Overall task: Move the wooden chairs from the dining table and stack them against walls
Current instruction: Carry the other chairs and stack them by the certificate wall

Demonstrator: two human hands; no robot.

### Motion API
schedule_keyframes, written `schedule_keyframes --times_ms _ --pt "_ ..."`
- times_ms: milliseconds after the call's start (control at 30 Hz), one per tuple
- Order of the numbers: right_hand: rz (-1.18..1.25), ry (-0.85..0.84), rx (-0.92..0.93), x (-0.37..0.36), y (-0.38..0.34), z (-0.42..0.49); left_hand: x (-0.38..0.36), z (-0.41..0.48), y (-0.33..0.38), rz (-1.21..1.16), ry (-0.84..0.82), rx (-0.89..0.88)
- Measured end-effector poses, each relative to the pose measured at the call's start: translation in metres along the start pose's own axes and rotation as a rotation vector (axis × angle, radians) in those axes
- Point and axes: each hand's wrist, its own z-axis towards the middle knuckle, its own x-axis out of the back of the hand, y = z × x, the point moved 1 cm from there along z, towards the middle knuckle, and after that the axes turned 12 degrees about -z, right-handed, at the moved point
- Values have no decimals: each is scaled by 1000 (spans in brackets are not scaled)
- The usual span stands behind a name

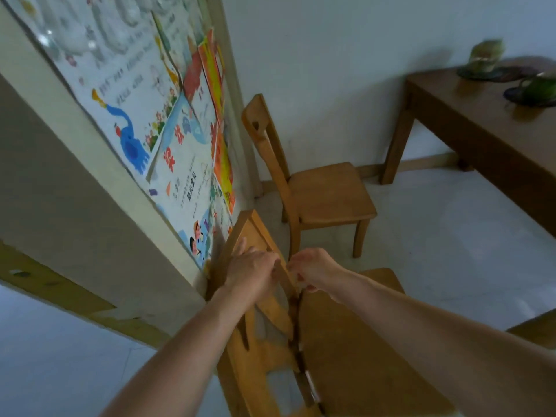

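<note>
Far left: pale wall (60,182) with a band of colourful posters (156,115) running along it, print too blurred to read. Tiled floor (54,350) below.

Near chair (346,341), wooden, bottom centre, its back toward the poster wall, seat toward the right. Its backrest top sits close to the wall's lower edge; touching or not, cannot tell.

Left hand (251,270) lies over the backrest's top rail, fingers (240,246) stretched along the wood, wrapped loosely on it. Right hand (313,270) just beside it, fingers curled narrow at the rail's inner edge; motion blur hides whether it actually grips the wood, so cannot tell. The two hands nearly meet.

Second chair (328,191) beyond, same wood, standing upright on the floor with its back near the corner where the poster wall meets the white wall (331,70). Apart from the near chair, not stacked.

Right: dark wooden table (481,130) against the white wall. On it two dark saucers: the farther holds a pale green cup (486,57), the nearer a darker green cup (538,85). Contents not visible.

Bottom right edge: a corner of more wooden furniture (538,328), unidentifiable.
</note>
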Motion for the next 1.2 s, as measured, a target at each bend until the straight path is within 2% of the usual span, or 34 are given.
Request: schedule_keyframes --times_ms 33,267,400,533,667,867,1033,1200 --pt "-27 -13 2 32 -5 35 8 45 9 -18 41 -17" --pt "4 -14 -91 91 -11 122 31 143 25 -240 56 62" --pt "-2 -42 -6 126 -15 163 37 193 18 -423 43 133" --pt "-41 -79 16 147 -16 207 34 235 -3 -499 56 182" --pt "-78 -75 -18 147 -21 252 40 281 -32 -574 94 248" --pt "-77 -25 -46 124 -35 321 59 356 -65 -754 307 345" --pt "-4 86 117 131 -78 370 74 408 -83 -824 436 396" --pt "-62 74 200 123 -118 416 77 443 -104 -840 404 465"
